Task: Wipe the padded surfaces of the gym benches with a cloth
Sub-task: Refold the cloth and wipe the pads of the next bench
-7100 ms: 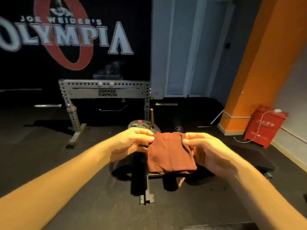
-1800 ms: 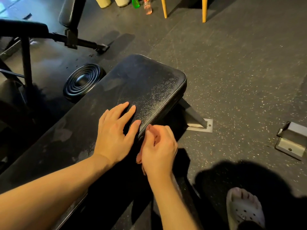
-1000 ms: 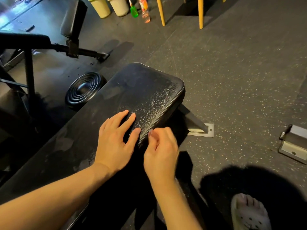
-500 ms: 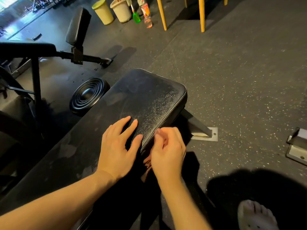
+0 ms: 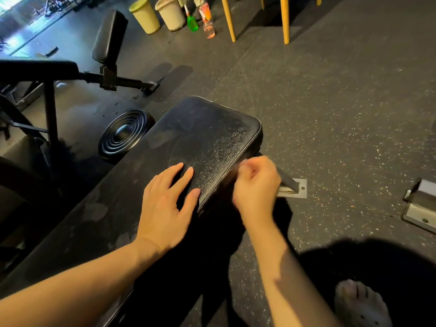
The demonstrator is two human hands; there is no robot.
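Nearest the camera, a foot in a pale clog [image 5: 361, 305] stands on the speckled floor [image 5: 342, 102], in the person's own shadow. Both bare forearms reach forward from the lower edge.

The left hand [image 5: 165, 204] lies flat on the bench pad [image 5: 207, 138] with its fingers straight and spread, in the same spot as half a second ago. The right hand [image 5: 256, 185] has slid farther along the pad's right edge, towards the rounded end. Its fingers are curled in against that side edge, and it is smeared by motion.

A strip of rust-coloured cloth showed under this hand before. Now the cloth cannot be made out in the blur, so I cannot tell whether the curled fingers hold it (the fist looks tight, nothing more).

Just beyond the right hand, the bench's metal foot plate [image 5: 292, 188] sits on the floor. A black weight plate [image 5: 122, 135] lies left of the pad's far end. Farther off stands a second bench with a raised pad [image 5: 108, 36]. Past it are two buckets [image 5: 145, 15], a green spray bottle [image 5: 192, 22] and yellow chair legs [image 5: 228, 20].
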